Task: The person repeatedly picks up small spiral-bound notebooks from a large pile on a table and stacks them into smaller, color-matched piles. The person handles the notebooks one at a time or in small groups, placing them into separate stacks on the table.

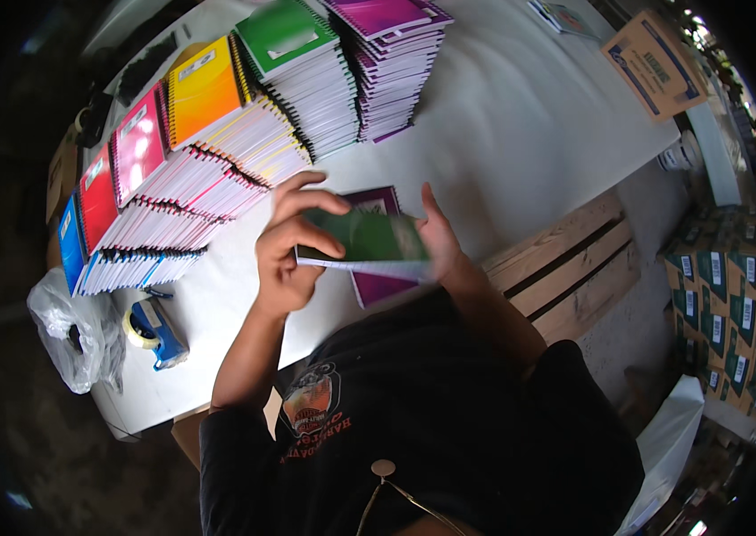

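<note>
My left hand (293, 237) is closed on a green notebook (373, 239), its curled fingers reaching over the cover from the left. The notebook is held level above the table, and its white page edges face me. My right hand (442, 239) meets the notebook's blurred right end with the palm side, thumb stretched up and away from it; its other fingers are mostly hidden. Beneath, partly covered by the green one, a purple spiral notebook (382, 290) lies on the white table (521, 116).
Tall stacks of spiral notebooks, including a green stack (284, 40) and a yellow stack (204, 89), curve along the far left. Near them are a blue tape dispenser (159, 335) and a plastic bag (79, 330). A cardboard box (653, 64), wooden slats (565, 259) and stacked cartons (722, 304) stand right.
</note>
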Demonstrator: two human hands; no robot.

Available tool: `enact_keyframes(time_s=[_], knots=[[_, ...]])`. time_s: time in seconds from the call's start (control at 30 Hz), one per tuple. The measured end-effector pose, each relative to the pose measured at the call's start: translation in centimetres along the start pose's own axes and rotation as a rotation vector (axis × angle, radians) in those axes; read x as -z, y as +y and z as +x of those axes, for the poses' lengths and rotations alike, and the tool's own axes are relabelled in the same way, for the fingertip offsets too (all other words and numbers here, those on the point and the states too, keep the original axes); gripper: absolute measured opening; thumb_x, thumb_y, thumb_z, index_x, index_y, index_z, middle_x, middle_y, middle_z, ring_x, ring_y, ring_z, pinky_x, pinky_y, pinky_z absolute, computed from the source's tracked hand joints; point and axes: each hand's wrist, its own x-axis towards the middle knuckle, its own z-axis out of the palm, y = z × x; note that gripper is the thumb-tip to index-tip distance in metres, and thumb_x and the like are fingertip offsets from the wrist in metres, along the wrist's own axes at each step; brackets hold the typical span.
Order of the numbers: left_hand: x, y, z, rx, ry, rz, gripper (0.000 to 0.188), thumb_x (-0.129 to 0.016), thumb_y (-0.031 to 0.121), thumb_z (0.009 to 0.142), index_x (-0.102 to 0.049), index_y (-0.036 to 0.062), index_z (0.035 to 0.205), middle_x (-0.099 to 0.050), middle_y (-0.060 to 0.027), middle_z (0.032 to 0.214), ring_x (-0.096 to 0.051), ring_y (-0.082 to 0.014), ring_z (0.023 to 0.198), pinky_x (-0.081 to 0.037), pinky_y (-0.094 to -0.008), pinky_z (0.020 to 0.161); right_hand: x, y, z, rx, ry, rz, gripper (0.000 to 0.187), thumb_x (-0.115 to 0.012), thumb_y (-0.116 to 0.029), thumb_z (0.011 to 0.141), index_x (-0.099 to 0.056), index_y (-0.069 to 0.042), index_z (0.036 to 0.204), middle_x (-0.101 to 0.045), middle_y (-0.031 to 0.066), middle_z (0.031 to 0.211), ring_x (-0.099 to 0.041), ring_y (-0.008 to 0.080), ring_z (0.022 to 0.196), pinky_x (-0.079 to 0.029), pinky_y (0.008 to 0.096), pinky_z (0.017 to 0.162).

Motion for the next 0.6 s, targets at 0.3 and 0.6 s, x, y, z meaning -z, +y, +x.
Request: enact_keyframes(time_s=[0.3,0.6], knots=[[7.6,-0.4,3.7,0.071,0.235,1.315,0.050,-0.063,0.015,0.085,-0.048,0.0104,0.132,-0.048,-0.0124,0.136,-0.036,-0.0313,0.132,-0.022,-0.0447,0.109,0.4,2.0,1.8,-0.037,0.073,-0.353,0.041,-0.059,-0.013,0.087,-0.049,0.001,0.123,-0.061,0.0118,0.112,-0.064,0.0237,0.099,-0.053,0.0380,0.086],[5.5,0.6,-0.8,-0.126,0.396,1.337,0.037,-0.063,0.014,0.082,-0.063,0.0107,0.119,-0.065,-0.0112,0.115,-0.061,-0.0200,0.098,-0.037,-0.0310,0.084,-0.3,1.2,3.0,0.187,0.140,-0.357,0.053,-0.047,-0.041,0.095,-0.043,-0.002,0.131,-0.056,0.0134,0.123,-0.058,0.0244,0.110,-0.049,0.0408,0.093]])
